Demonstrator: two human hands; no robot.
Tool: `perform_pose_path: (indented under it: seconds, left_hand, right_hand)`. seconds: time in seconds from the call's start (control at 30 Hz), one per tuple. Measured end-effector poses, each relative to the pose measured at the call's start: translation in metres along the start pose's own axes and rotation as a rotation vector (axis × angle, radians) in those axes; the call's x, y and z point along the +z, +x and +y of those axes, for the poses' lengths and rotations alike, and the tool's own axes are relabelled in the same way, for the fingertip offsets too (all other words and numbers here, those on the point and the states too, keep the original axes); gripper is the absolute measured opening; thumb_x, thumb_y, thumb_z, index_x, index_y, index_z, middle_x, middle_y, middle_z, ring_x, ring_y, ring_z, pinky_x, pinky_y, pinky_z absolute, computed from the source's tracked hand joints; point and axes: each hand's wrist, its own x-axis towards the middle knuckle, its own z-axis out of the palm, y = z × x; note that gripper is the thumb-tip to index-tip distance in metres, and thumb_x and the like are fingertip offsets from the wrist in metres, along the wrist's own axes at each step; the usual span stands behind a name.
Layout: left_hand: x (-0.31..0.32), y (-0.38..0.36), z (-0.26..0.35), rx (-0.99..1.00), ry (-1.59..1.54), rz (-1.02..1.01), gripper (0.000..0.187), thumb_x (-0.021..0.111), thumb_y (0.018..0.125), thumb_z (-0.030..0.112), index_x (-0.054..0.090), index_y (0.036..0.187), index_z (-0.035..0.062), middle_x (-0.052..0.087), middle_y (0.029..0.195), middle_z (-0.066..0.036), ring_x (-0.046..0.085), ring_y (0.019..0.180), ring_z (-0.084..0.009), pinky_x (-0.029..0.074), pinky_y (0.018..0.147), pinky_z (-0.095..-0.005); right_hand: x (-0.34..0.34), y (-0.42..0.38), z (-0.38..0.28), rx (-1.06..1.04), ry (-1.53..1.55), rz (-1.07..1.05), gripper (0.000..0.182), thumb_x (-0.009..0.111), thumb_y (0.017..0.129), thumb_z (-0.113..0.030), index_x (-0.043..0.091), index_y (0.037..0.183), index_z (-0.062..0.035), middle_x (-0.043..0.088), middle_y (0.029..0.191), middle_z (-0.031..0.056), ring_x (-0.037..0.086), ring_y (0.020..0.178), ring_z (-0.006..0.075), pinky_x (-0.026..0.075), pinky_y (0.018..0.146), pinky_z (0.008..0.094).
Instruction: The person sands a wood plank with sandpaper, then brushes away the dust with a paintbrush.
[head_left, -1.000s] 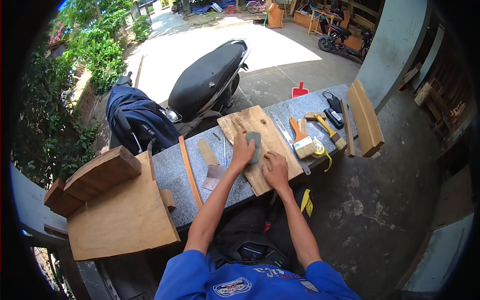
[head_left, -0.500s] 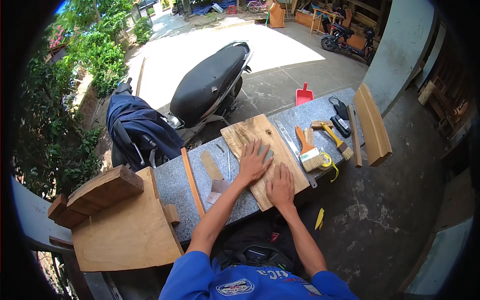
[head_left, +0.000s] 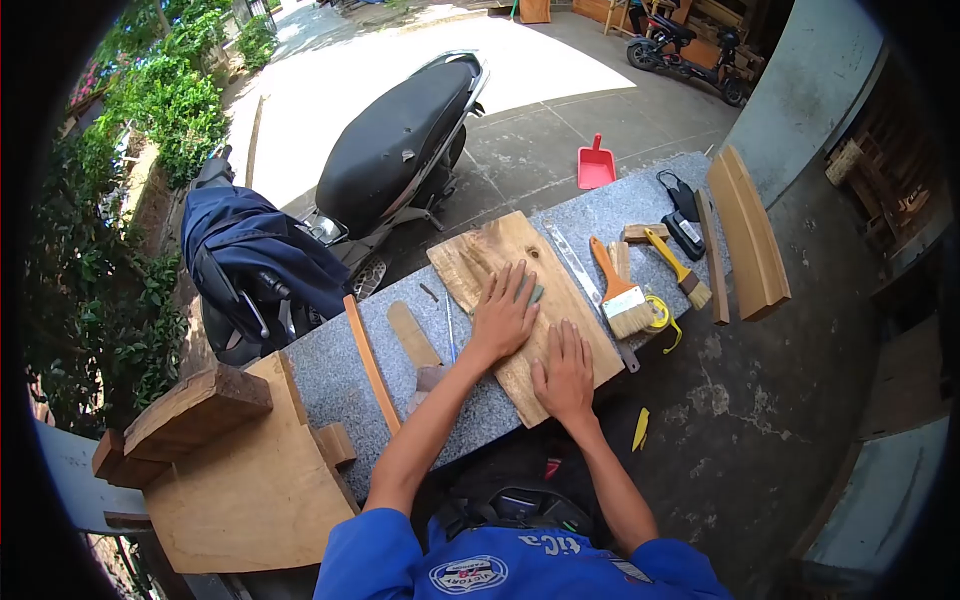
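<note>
On the knotted wooden board (head_left: 578, 283), laid on speckled stone (head_left: 335, 377), a green pad (head_left: 537, 294) is mostly covered by the flattened left hand (head_left: 504, 315) — the right hand (head_left: 566, 378) is laid open; bristle brushes (head_left: 629, 312) are set rightward.

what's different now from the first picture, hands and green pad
The left hand has shifted rightward over the green pad and now covers most of it, palm down. The right hand, its fingers curled before, lies flatter on the board. The large brush and small brush stayed beside the board.
</note>
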Motion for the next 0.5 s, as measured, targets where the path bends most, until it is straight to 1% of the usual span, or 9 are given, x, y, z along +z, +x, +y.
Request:
perform_pose_path:
  seconds: [0.03,0.23,0.33,0.43,0.5]
  left_hand:
    - [-0.002,0.0,0.001,0.009,0.006,0.001,0.051,0.041,0.089,0.034,0.04,0.131,0.0058,0.031,0.14,-0.014,0.026,0.131,-0.0309,0.016,0.108,-0.0428]
    - [-0.004,0.005,-0.002,-0.029,-0.022,-0.028,0.054,0.043,0.088,0.037,0.039,0.131,0.0048,0.03,0.14,-0.015,0.025,0.131,-0.0315,0.016,0.107,-0.0448]
    - [-0.008,0.009,-0.003,-0.054,0.011,-0.043,0.055,0.044,0.088,0.038,0.038,0.132,0.0057,0.028,0.142,-0.014,0.024,0.131,-0.0312,0.017,0.107,-0.0444]
    - [-0.004,0.019,-0.015,-0.064,0.066,0.002,0.053,0.044,0.088,0.034,0.039,0.13,0.0026,0.027,0.142,-0.014,0.024,0.132,-0.0312,0.017,0.107,-0.0442]
    - [-0.007,0.022,-0.016,0.024,0.1,0.021,0.053,0.044,0.087,0.033,0.041,0.127,-0.0014,0.029,0.141,-0.015,0.024,0.132,-0.0303,0.017,0.107,-0.0425]
  right_hand:
    - [0.0,-0.001,0.0,-0.001,0.006,0.002,0.058,0.054,0.078,-0.027,0.04,0.127,0.0035,0.036,0.133,0.0241,0.032,0.126,0.0347,0.022,0.105,0.0438]
    - [0.002,-0.001,0.001,-0.004,0.007,0.003,0.059,0.054,0.078,-0.027,0.04,0.127,0.0037,0.036,0.133,0.0242,0.032,0.126,0.0349,0.022,0.105,0.0443]
    - [0.0,-0.001,0.001,0.0,0.02,0.008,0.059,0.054,0.078,-0.027,0.04,0.127,0.0037,0.037,0.132,0.0241,0.033,0.126,0.0347,0.022,0.105,0.044]
    - [-0.001,-0.001,0.001,-0.008,0.046,0.015,0.058,0.054,0.079,-0.027,0.04,0.127,0.0036,0.037,0.132,0.0241,0.033,0.126,0.0345,0.022,0.105,0.0438]
    - [0.0,-0.001,0.002,-0.005,0.043,0.02,0.058,0.054,0.079,-0.027,0.041,0.126,0.0036,0.038,0.132,0.0242,0.033,0.126,0.0344,0.022,0.105,0.0438]
